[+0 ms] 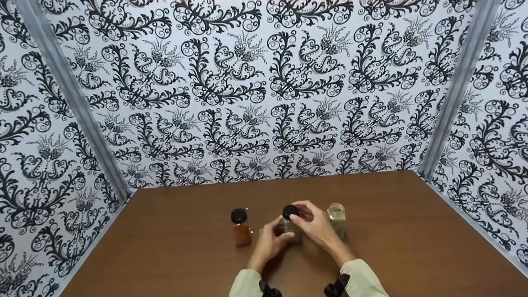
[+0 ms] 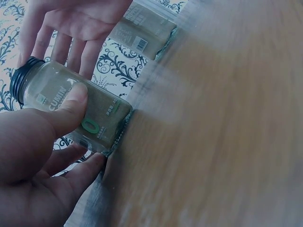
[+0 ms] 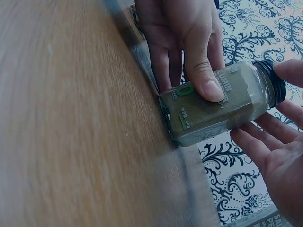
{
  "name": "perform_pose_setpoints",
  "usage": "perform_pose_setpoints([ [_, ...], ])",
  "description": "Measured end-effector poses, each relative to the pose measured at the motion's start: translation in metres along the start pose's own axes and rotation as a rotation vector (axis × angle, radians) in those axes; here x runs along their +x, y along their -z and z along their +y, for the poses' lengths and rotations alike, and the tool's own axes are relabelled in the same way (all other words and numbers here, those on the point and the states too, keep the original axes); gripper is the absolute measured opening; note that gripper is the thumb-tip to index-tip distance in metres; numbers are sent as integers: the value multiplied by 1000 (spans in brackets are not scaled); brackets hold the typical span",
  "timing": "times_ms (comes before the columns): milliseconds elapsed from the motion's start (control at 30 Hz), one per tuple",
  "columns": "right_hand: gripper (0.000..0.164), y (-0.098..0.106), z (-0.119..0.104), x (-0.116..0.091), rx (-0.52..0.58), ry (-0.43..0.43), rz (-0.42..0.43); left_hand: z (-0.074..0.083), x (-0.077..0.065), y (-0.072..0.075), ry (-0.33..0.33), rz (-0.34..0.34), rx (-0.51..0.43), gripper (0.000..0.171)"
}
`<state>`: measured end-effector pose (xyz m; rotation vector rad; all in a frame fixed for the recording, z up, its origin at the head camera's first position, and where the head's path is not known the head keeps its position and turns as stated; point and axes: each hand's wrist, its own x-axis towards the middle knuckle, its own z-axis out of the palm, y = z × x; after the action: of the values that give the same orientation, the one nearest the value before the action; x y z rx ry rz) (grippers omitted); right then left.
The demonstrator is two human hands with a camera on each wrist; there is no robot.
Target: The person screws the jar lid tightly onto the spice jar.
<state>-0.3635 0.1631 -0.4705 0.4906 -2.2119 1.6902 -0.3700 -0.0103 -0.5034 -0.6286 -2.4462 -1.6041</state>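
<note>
Between both hands a clear square glass jar labelled CUMIN (image 2: pixel 102 105) stands upright on the table, brown powder inside. My left hand (image 1: pixel 269 242) grips its lower body, the thumb (image 3: pixel 207 78) lying across the label. My right hand (image 1: pixel 317 226) pinches the black ribbed cap (image 1: pixel 291 211) between thumb and fingers, and the cap sits on the jar's neck. Just right of that hand stands a similar jar (image 1: pixel 338 222) without a cap, holding pale greenish-brown powder. To the left of my left hand is a black-capped jar of orange-red powder (image 1: pixel 241 233).
The brown wooden table (image 1: pixel 185 255) carries the three jars in a loose row. Tiny pale specks (image 1: pixel 251 232) lie beside the orange-red jar. Black-and-white patterned panels (image 1: pixel 247 103) rise behind the table and on both sides, joined by grey corner strips.
</note>
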Motion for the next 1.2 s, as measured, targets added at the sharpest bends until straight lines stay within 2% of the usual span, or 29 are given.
perform_pose_setpoints([
  [167, 37, 1, 0, -1, 3, -4, -1, -1, 0, 0, 10, -5, 18, 65],
  [433, 30, -1, 1, 0, -35, 37, 11, -2, 1, 1, 16, -28, 6, 63],
  [833, 36, -1, 0, -2, -8, -1, -3, -4, 0, 0, 21, -12, 21, 63],
  [1200, 30, -1, 0, -2, -18, 6, 7, -2, 0, 1, 22, -2, 45, 61],
])
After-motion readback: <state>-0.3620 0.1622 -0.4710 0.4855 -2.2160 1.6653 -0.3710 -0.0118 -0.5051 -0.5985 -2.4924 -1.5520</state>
